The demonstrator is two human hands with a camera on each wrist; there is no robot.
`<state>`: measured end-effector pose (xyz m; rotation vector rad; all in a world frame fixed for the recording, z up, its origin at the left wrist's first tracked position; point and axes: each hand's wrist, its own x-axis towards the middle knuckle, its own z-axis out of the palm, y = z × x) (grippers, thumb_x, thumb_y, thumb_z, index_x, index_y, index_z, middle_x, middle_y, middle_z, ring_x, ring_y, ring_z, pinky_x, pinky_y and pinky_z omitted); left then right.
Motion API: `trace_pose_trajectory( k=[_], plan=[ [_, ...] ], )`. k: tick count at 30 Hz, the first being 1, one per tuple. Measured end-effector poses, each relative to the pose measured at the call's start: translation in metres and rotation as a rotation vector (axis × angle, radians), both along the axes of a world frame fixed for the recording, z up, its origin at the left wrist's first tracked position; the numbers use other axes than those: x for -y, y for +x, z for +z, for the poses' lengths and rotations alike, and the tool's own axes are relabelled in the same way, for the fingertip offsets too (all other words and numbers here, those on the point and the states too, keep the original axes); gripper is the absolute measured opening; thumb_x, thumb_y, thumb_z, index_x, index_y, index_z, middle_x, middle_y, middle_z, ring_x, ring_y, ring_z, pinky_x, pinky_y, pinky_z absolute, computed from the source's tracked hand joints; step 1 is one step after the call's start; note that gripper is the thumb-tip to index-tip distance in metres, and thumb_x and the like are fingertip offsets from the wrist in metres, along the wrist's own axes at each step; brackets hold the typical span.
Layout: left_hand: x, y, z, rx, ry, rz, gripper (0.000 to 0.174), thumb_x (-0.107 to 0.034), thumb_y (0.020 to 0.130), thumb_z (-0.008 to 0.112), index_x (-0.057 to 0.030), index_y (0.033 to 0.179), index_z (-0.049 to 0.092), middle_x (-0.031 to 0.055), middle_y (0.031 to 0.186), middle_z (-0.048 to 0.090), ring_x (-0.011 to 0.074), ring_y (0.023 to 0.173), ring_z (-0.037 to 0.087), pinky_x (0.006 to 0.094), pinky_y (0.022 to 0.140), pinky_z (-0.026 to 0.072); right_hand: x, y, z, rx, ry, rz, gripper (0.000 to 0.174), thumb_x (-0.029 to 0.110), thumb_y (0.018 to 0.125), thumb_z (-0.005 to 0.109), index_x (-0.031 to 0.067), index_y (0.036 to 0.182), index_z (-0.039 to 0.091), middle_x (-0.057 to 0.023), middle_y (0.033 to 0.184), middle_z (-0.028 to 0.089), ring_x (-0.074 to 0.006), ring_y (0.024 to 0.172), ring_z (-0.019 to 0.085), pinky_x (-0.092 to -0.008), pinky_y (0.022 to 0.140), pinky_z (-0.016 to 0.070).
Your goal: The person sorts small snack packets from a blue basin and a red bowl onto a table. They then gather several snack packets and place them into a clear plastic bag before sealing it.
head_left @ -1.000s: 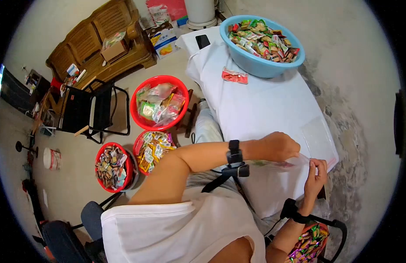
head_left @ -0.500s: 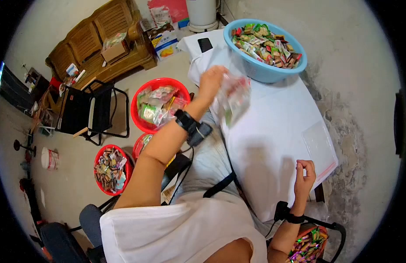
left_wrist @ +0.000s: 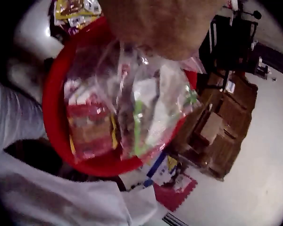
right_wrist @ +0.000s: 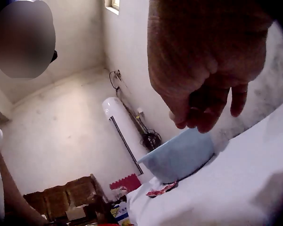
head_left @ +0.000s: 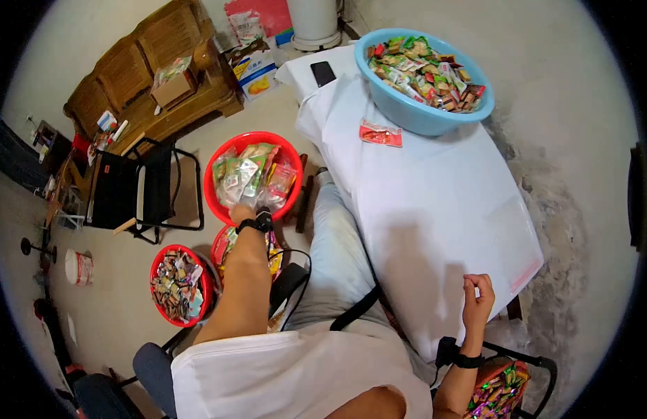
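My left hand (head_left: 241, 214) is down at the near rim of a red basin (head_left: 290, 149) on the left. It grips the top of a clear plastic bag (left_wrist: 155, 108) of snack packets, which lies over other filled bags in the basin; the fingertips are hidden behind the hand in the left wrist view. My right hand (head_left: 479, 299) hovers over the near right part of the white-covered table (head_left: 449, 202), fingers loosely curled with nothing in them. Near it lies a flat clear bag (head_left: 526, 274) with a red strip.
A blue basin (head_left: 424, 119) heaped with small packets stands at the table's far end, a red packet (head_left: 380, 133) and a phone (head_left: 323, 73) near it. Another red basin (head_left: 206, 285) of packets sits on the left, before a black folding chair (head_left: 114, 188).
My left hand has swung from beside the right hand across the table to the red basin, carrying the filled bag. My right hand has let go of the bag and dropped slightly nearer.
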<state>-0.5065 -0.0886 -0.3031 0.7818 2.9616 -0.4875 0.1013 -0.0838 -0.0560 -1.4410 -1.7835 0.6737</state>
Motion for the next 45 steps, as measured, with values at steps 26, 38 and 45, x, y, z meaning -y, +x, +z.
trace_pose_trajectory(
  k=[26,38,45],
  plan=[
    [0.051,0.010,0.042,0.147,0.506,0.093,0.053,-0.023,0.082,0.055,-0.0098,0.131,0.038,0.0166,0.093,0.064,0.0345,0.081,0.063,0.0449,0.072,0.0480,0.009,-0.003,-0.024,-0.008,-0.082,-0.043,0.005,-0.001,0.082,0.057,-0.0005,0.084,0.062,-0.0065,0.074,0.053,-0.0148,0.070,0.052,-0.0241,0.064,0.0411],
    [0.028,-0.017,0.013,-0.051,-0.038,-0.166,0.021,-0.031,0.077,0.055,-0.0204,0.088,0.069,-0.0029,0.090,0.067,0.0179,0.085,0.063,0.0422,0.079,0.0440,0.000,-0.027,-0.026,0.062,-0.163,-0.044,0.009,-0.004,0.078,0.060,-0.0006,0.086,0.062,-0.0123,0.078,0.057,-0.0228,0.072,0.057,-0.0284,0.065,0.0454],
    [0.018,-0.039,-0.031,0.011,-0.120,0.048,0.058,-0.052,0.071,0.061,-0.0092,0.110,0.060,0.0094,0.120,0.055,0.0272,0.115,0.047,0.0506,0.096,0.0274,0.001,-0.027,-0.053,0.141,-0.116,-0.021,0.005,0.007,0.077,0.064,0.0038,0.081,0.064,-0.0115,0.077,0.059,-0.0299,0.070,0.056,-0.0365,0.059,0.0443]
  ],
)
